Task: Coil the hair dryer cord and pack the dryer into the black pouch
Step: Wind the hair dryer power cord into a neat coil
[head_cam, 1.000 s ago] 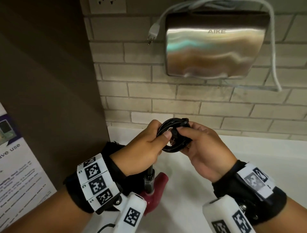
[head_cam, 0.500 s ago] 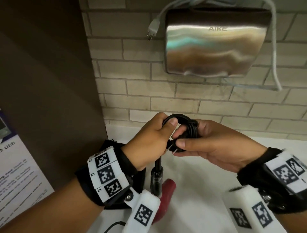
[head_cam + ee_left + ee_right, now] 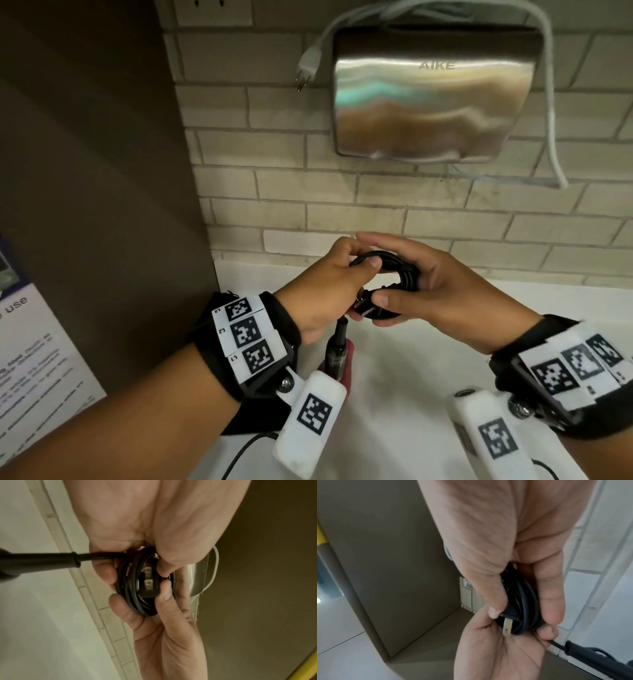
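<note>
The hair dryer's black cord [image 3: 407,274] is wound into a small coil held above the white counter. My left hand [image 3: 329,284] pinches the coil's left side, thumb on top. My right hand [image 3: 428,291] wraps the right side, with its thumb pressing the plug [image 3: 364,305] against the coil. In the left wrist view, the plug's two metal prongs [image 3: 148,578] sit inside the coil [image 3: 130,585]. From the right wrist, one prong [image 3: 507,628] pokes out beside the coil [image 3: 525,601]. The red dryer [image 3: 346,363] hangs below my left hand by its black cord sleeve [image 3: 337,346]. I see no pouch clearly.
A steel hand dryer [image 3: 435,96] is mounted on the brick wall, its white cord and plug [image 3: 308,65] dangling. A wall outlet [image 3: 214,12] is at the top left. A brown panel [image 3: 102,171] and a printed sign [image 3: 30,359] stand left. The white counter [image 3: 411,377] lies below.
My right hand has turned round the coil and brought the plug to its near side under the thumb. My left hand kept its hold, and both hands drifted slightly right.
</note>
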{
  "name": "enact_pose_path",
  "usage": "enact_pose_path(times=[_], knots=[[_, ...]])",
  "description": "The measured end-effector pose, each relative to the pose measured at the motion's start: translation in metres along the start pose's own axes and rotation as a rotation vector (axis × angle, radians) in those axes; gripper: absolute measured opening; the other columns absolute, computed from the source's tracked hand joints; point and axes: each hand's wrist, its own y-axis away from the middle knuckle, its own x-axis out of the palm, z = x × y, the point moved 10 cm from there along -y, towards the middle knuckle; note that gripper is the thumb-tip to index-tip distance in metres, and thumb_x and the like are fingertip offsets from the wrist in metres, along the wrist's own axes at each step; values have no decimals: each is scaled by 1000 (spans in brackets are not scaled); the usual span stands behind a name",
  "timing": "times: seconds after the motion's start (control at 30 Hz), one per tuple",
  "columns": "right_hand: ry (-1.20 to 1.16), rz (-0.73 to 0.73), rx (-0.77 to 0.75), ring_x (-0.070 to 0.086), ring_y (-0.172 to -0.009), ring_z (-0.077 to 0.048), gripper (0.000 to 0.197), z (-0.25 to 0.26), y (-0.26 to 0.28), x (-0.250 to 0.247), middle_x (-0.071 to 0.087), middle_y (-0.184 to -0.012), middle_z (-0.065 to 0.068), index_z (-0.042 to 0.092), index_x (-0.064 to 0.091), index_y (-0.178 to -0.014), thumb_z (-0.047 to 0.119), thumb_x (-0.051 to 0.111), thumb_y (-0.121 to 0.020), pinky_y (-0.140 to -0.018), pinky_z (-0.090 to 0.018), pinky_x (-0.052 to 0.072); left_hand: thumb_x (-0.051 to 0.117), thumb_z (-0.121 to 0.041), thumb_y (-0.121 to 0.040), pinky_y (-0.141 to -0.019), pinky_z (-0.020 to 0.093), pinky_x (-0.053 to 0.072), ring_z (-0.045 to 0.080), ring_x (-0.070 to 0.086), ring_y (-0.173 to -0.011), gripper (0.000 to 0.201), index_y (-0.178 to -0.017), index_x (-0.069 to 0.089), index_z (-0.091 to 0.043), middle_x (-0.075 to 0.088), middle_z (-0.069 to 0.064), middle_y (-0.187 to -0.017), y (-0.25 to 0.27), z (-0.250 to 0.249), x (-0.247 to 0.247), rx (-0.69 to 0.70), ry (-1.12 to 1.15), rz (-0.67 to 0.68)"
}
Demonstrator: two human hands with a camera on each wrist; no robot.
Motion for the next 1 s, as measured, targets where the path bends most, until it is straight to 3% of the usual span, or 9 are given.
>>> enact_pose_path(times=[0.07,0.17,0.23,0.37,0.47,0.57,0.73,0.9,1.0], knots=[[-44,-22,14,74,-105,-30,55,-7,1,-5,69,-129,-3,24,62,-135,2,71,-85,-87,-52,61,54,-31,-96,-60,39,49,23,58,-80,28,-120,50,-16,67,10,-118,-6,6,4,-44,73,23],[-88,-87,17,75,-103,-31,48,-15,2,-15,72,-122,-6,18,68,-127,0,72,-83,-81,-50,63,57,-23,-95,-55,32,42,18,58,-68,17,-109,52,-15,71,-1,-93,-12,14,9,-124,176,53],[-132,-133,26,75,-102,-32,45,-23,2,-21,73,-119,-7,16,69,-124,-5,71,-84,-78,-49,64,59,-20,-93,-56,32,42,19,59,-69,13,-104,53,-15,72,1,-93,-17,18,13,-166,220,89],[-238,-272,70,76,-99,-33,42,-51,4,-31,75,-115,-10,16,70,-121,-6,70,-85,-76,-48,64,61,-21,-94,-80,43,51,25,61,-88,16,-108,56,-13,70,5,-100,-27,27,15,-189,219,142],[-315,-383,70,76,-97,-31,40,-71,6,-38,70,-116,-16,14,70,-119,-7,70,-85,-76,-47,64,67,-33,-88,-103,47,47,25,60,-98,25,-106,62,-17,65,8,-107,-31,36,7,-177,180,124],[-380,-497,56,73,-101,-29,38,-94,7,-50,68,-113,-14,14,69,-116,-10,69,-86,-75,-46,64,70,-44,-77,-95,36,49,22,55,-101,35,-103,64,-22,57,6,-110,-31,53,-11,-196,137,66],[-382,-662,159,63,-119,-40,37,-165,8,-61,60,-125,-22,18,64,-107,-11,70,-85,-80,-59,61,63,-35,-92,-95,36,50,20,54,-98,26,-110,63,-16,55,5,-107,-21,101,-50,-262,44,-66],[-335,-808,337,64,-109,-46,33,-237,43,-62,59,-115,-13,18,58,-98,-8,74,-84,-75,-63,60,55,-31,-97,-97,39,51,22,57,-109,20,-110,61,-17,59,8,-116,13,155,-81,-372,-47,-159],[-9,-806,447,67,-94,-35,35,-260,64,-65,64,-99,-2,28,56,-90,9,83,-79,-74,-59,62,52,-33,-99,-100,43,50,20,56,-111,20,-110,60,-19,59,6,-118,34,178,-96,-421,-94,-202]])
